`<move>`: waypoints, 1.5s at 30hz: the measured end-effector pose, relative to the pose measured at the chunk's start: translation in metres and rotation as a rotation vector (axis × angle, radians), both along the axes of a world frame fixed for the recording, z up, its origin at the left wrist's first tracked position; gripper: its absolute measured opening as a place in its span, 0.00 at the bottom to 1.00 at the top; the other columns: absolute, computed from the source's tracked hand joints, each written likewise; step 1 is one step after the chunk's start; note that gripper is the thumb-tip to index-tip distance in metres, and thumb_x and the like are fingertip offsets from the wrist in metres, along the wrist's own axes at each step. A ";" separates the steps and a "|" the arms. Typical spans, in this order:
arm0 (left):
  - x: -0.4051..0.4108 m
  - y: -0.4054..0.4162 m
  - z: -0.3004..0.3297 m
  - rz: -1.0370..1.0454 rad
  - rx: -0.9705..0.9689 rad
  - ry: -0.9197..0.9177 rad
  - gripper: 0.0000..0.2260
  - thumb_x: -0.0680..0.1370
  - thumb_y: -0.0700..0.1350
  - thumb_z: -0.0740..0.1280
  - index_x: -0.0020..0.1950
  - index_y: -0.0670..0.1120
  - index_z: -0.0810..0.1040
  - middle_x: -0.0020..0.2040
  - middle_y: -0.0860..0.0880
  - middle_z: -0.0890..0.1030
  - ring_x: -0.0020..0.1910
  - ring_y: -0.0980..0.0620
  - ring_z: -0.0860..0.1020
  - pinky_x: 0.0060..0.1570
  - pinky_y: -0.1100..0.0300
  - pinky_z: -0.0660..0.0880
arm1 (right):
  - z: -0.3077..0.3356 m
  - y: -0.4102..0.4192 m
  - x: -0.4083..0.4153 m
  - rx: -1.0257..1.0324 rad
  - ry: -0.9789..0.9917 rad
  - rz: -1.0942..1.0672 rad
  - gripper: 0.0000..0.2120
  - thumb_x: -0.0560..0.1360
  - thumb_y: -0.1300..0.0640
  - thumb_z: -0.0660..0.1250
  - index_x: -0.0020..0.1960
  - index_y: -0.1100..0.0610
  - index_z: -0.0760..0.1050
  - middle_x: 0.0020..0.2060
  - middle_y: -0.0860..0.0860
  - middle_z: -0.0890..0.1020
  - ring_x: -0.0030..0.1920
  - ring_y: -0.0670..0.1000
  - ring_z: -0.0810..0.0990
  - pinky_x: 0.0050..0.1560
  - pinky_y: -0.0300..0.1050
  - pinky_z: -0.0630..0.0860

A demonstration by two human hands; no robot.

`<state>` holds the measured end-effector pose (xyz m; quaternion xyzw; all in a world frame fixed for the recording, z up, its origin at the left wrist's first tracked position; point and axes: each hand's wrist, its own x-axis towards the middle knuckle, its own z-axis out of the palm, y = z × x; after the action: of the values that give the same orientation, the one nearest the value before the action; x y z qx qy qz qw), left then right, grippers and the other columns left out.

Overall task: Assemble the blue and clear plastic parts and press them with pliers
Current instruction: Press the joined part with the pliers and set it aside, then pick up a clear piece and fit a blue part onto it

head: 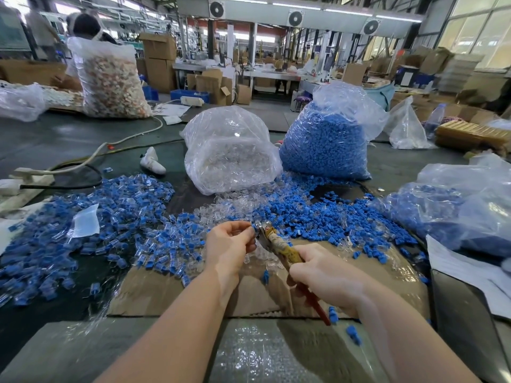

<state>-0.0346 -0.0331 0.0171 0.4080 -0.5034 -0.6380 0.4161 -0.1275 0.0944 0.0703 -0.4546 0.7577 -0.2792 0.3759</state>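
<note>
A factory floor: bulk bags of plastic parts (326, 145), stacked cardboard boxes (159, 60), ceiling fans (295, 17)

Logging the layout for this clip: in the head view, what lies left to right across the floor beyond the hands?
Heap of assembled blue-and-clear plastic parts → clear plastic bag of transparent parts → clear bag packed with blue plastic parts → flatter clear bag of blue parts.

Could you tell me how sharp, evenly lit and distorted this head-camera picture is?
Head view: wide-angle bending curves the edges; both hands, left and right, and the pliers look fairly sharp; glare spots the clear bag; the far hall is softer.
</note>
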 end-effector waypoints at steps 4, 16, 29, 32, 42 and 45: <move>0.000 0.000 -0.002 0.011 0.006 -0.009 0.04 0.75 0.34 0.66 0.48 0.41 0.79 0.40 0.45 0.80 0.35 0.54 0.78 0.32 0.67 0.75 | -0.007 0.000 0.000 -0.071 -0.009 -0.025 0.08 0.73 0.65 0.60 0.37 0.56 0.68 0.31 0.50 0.71 0.27 0.47 0.67 0.27 0.37 0.63; 0.063 -0.043 -0.017 0.348 -0.721 -1.020 0.10 0.79 0.45 0.63 0.57 0.53 0.80 0.48 0.49 0.79 0.43 0.51 0.69 0.44 0.56 0.64 | -0.038 -0.002 -0.046 0.049 0.672 -0.389 0.21 0.75 0.51 0.64 0.66 0.54 0.67 0.61 0.55 0.72 0.62 0.56 0.67 0.61 0.51 0.67; 0.028 -0.016 -0.022 0.048 -0.862 -0.733 0.09 0.76 0.43 0.66 0.55 0.48 0.80 0.49 0.52 0.79 0.48 0.58 0.67 0.50 0.66 0.61 | -0.062 -0.003 -0.063 0.136 1.008 -0.351 0.28 0.76 0.39 0.59 0.72 0.49 0.59 0.66 0.55 0.69 0.66 0.56 0.66 0.64 0.50 0.65; 0.014 -0.003 -0.030 -0.069 -0.859 -0.674 0.09 0.76 0.42 0.66 0.55 0.48 0.80 0.48 0.52 0.79 0.49 0.58 0.70 0.51 0.67 0.67 | -0.062 -0.003 -0.062 0.153 1.009 -0.353 0.30 0.76 0.39 0.59 0.73 0.49 0.57 0.66 0.55 0.68 0.67 0.56 0.66 0.66 0.51 0.64; 0.008 0.014 -0.037 -0.089 -0.869 -0.597 0.07 0.76 0.43 0.68 0.53 0.48 0.80 0.45 0.55 0.77 0.49 0.58 0.71 0.47 0.74 0.64 | -0.067 -0.019 -0.029 -0.267 1.059 -0.335 0.12 0.78 0.47 0.59 0.57 0.47 0.77 0.56 0.46 0.74 0.56 0.49 0.69 0.61 0.48 0.57; 0.011 0.016 -0.036 -0.107 -0.914 -0.603 0.07 0.75 0.46 0.68 0.52 0.49 0.81 0.43 0.57 0.75 0.48 0.58 0.71 0.48 0.70 0.65 | -0.072 -0.029 -0.023 -0.187 1.061 -0.331 0.13 0.79 0.46 0.56 0.54 0.46 0.78 0.55 0.47 0.74 0.55 0.50 0.68 0.57 0.49 0.58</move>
<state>-0.0238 -0.0174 -0.0187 0.3243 -0.8460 -0.2295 0.3555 -0.1510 0.0652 -0.0017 -0.4391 0.8762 -0.1335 -0.1471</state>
